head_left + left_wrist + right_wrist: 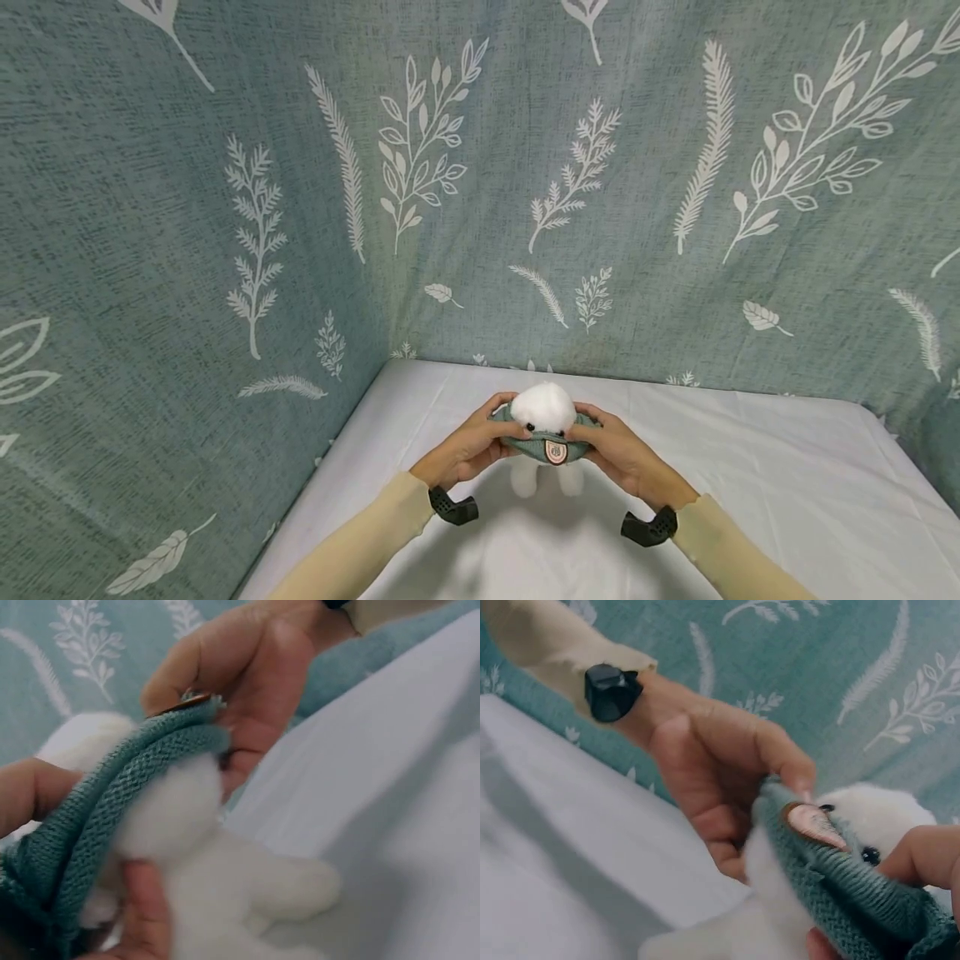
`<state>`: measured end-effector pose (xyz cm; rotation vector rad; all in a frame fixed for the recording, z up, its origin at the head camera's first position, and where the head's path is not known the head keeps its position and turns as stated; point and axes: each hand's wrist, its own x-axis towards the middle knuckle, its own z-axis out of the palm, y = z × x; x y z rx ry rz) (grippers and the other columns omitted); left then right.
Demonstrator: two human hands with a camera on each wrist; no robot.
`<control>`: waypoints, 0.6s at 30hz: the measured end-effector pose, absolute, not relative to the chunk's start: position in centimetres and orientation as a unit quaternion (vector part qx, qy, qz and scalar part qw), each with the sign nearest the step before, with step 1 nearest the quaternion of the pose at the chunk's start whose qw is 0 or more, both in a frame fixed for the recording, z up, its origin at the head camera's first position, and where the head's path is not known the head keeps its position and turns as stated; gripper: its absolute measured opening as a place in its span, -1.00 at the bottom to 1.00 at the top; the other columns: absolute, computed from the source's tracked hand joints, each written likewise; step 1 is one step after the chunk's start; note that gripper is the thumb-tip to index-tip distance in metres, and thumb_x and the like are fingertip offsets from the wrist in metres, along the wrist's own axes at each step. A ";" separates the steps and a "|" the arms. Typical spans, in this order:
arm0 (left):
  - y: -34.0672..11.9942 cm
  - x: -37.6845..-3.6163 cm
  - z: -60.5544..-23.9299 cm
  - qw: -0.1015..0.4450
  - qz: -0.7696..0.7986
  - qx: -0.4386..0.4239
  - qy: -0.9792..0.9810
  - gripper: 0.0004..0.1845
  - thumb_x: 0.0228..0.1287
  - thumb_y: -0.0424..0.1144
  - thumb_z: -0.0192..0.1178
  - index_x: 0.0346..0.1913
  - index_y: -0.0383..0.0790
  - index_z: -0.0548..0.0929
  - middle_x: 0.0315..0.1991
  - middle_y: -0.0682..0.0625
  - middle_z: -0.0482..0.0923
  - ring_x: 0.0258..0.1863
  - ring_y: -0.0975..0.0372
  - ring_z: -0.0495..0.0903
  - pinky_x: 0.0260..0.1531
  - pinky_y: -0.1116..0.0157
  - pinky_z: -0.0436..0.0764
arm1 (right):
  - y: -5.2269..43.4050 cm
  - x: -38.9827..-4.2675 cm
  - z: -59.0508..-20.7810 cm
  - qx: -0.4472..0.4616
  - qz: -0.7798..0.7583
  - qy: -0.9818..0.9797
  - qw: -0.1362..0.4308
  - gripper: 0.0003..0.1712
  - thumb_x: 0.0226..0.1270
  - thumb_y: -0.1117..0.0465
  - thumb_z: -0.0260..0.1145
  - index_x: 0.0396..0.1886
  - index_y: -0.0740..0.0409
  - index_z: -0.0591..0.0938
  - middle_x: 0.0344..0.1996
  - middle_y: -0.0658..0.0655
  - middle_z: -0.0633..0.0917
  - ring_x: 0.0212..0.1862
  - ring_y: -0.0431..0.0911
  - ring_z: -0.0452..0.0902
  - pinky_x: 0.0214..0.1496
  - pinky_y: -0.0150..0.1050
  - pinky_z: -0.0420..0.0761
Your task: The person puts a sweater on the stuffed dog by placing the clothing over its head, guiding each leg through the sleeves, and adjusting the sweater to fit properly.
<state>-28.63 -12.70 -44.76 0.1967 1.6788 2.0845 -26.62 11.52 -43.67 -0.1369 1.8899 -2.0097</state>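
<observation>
A white plush toy (545, 407) with black bead eyes stands upright on the white-covered table, its two short legs (524, 477) showing below. Around its head, just under the eyes, runs a teal knitted garment (525, 447) with a pink, brown-edged patch (556, 452) at the front. My left hand (480, 437) grips the knit at the left side, thumb in front and fingers behind. At the other side my right hand (617, 446) grips it the same way. The left wrist view shows the doubled knit edge (142, 757) stretched between both hands.
The toy stands on a white sheet (750, 467) covering the table. Teal fabric with white leaf prints (480, 208) hangs behind and along the left side. Black wrist bands (453, 506) sit at both cuffs.
</observation>
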 end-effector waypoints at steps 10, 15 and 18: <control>-12.8 -28.7 -44.8 0.246 0.758 0.061 0.601 -0.35 0.28 -0.38 0.33 0.39 -0.18 0.31 0.11 -0.30 0.56 -0.13 0.04 0.73 -0.11 0.12 0.72 | 11.9 -27.1 -43.5 -0.068 -0.676 0.702 0.211 -0.28 0.50 0.15 0.21 0.50 0.44 0.27 0.26 0.39 0.50 0.07 0.02 0.59 0.09 -0.08 0.63; -12.3 -28.6 -45.0 0.237 0.781 0.036 0.577 -0.35 0.24 -0.44 0.29 0.37 -0.15 0.33 0.20 -0.30 0.48 -0.07 0.04 0.67 -0.12 0.14 0.70 | 11.8 -27.4 -43.7 -0.055 -0.687 0.693 0.211 -0.31 0.45 0.17 0.19 0.46 0.45 0.33 0.19 0.37 0.55 -0.01 -0.01 0.61 0.00 -0.14 0.65; -12.0 -28.6 -45.0 0.228 0.785 0.033 0.575 -0.29 0.15 -0.51 0.26 0.38 -0.14 0.33 0.29 -0.31 0.40 -0.03 0.02 0.62 -0.13 0.13 0.68 | 11.7 -27.3 -43.7 -0.054 -0.698 0.683 0.207 -0.29 0.42 0.22 0.19 0.48 0.46 0.30 0.25 0.40 0.51 0.04 0.00 0.59 0.05 -0.15 0.64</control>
